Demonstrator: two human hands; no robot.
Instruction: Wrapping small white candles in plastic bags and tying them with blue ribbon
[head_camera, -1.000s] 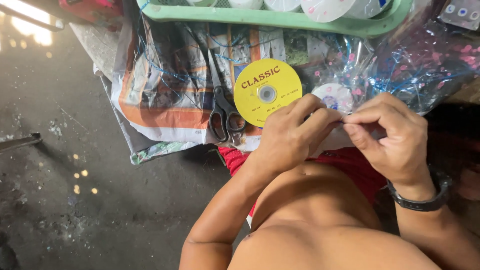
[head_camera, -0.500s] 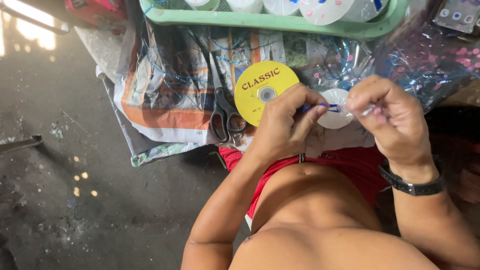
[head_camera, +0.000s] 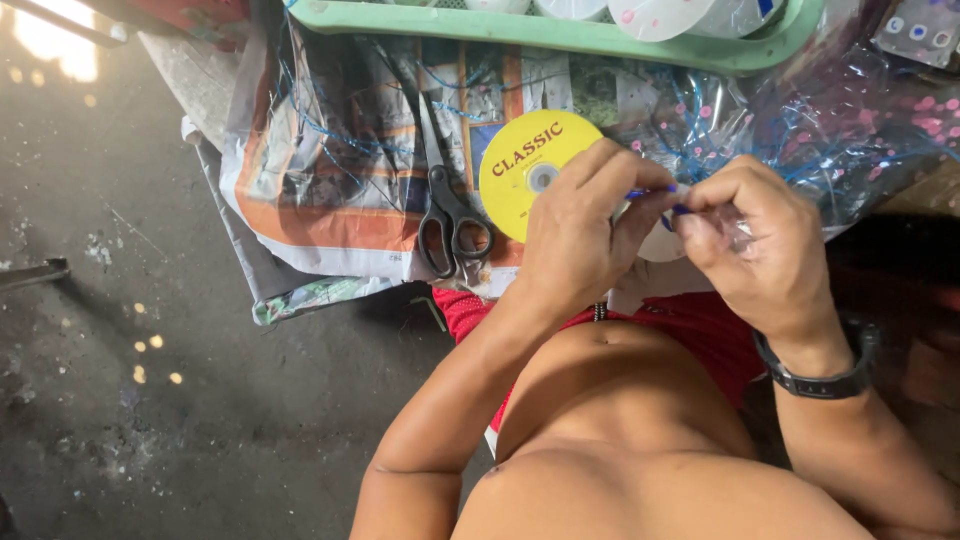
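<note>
My left hand (head_camera: 580, 235) and my right hand (head_camera: 765, 245) meet over my lap, both pinching a thin blue string (head_camera: 655, 192) and a bit of clear plastic wrap between their fingertips. A pale disc (head_camera: 655, 245) lies just under the hands, mostly hidden. A yellow disc (head_camera: 530, 165) lies flat right beyond my left hand's fingers. Black-handled scissors (head_camera: 447, 205) lie shut to its left on printed paper. A dark wristband sits on my right wrist.
Printed newspaper sheets (head_camera: 330, 170) under clear plastic cover the work surface. A pale green tray (head_camera: 560, 35) with white discs stands at the far edge. Crumpled clear cellophane with pink dots (head_camera: 860, 130) lies at the right. Dark concrete floor (head_camera: 150, 380) is on the left.
Both hands rose slightly and shifted right while working the blue string; the yellow disc shows more fully beside my left hand.
</note>
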